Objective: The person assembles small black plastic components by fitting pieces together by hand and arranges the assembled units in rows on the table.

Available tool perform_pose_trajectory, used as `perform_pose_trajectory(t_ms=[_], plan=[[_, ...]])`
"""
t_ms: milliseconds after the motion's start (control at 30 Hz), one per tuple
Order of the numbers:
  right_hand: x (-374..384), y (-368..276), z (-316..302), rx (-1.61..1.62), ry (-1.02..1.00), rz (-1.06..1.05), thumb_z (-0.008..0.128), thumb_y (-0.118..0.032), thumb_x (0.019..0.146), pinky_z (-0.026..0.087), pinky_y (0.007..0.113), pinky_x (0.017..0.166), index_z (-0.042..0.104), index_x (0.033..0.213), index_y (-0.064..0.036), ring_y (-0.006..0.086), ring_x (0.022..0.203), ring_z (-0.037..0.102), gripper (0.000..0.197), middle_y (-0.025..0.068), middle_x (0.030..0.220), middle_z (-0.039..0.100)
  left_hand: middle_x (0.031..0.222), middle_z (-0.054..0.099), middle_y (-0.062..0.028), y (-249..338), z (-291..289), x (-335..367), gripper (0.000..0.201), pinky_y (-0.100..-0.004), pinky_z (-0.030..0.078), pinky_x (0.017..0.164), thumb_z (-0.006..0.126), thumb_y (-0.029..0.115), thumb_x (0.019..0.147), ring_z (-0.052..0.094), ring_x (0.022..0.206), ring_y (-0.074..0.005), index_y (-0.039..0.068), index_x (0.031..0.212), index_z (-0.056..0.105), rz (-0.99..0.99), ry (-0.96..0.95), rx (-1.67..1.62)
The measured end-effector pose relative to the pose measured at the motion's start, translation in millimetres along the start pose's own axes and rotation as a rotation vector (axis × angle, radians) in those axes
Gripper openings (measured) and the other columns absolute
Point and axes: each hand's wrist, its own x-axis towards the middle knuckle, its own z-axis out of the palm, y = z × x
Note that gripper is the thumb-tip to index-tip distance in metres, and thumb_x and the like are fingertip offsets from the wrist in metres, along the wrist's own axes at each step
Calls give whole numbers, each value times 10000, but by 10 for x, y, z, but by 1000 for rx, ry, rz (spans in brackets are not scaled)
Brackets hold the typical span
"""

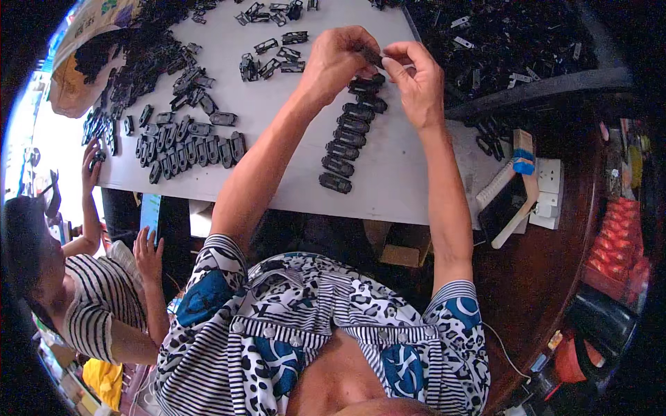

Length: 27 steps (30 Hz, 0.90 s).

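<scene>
And here's the left hand, fingers clamped on a small black part held up over the far half of the table, while the right hand brings thumb and forefinger together at its right end, though I can't tell whether they grip it! Below, a column of black pieces runs toward the table's near edge, and more black pieces cluster by the near left corner.
</scene>
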Motion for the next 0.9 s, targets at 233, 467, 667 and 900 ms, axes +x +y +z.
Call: perform_pose_trajectory(t_ms=[233, 467, 667, 900], plan=[[410, 164, 45, 314, -172, 114, 715, -30, 794, 528, 282, 609, 653, 1027, 0, 139, 735, 639, 243, 69, 857, 650, 911, 650, -83, -142, -149, 251, 241, -317, 539, 748, 658, -5, 771, 644, 853, -170, 11, 1012, 656, 162, 226, 261], [624, 496, 182, -407, -229, -179, 705, 17, 722, 510, 327, 767, 665, 1023, -34, 248, 866, 635, 307, 83, 960, 640, 977, 603, -166, -471, -164, 298, 411, -427, 499, 806, 829, 142, 641, 597, 946, -345, 110, 1028, 698, 244, 356, 940], [615, 589, 199, -426, -244, -255, 702, 34, 710, 510, 344, 797, 670, 1007, -27, 269, 905, 634, 305, 89, 946, 634, 958, 615, -158, -576, -110, 416, 258, -432, 506, 812, 732, 92, 681, 595, 963, -348, 107, 938, 731, 217, 389, 977], [652, 571, 196, -439, -276, -258, 700, 54, 698, 508, 342, 828, 674, 1002, -21, 272, 922, 638, 315, 86, 967, 641, 853, 592, -151, -660, -149, 484, 193, -418, 493, 788, 682, 89, 716, 606, 877, -344, 106, 901, 737, 292, 421, 972]])
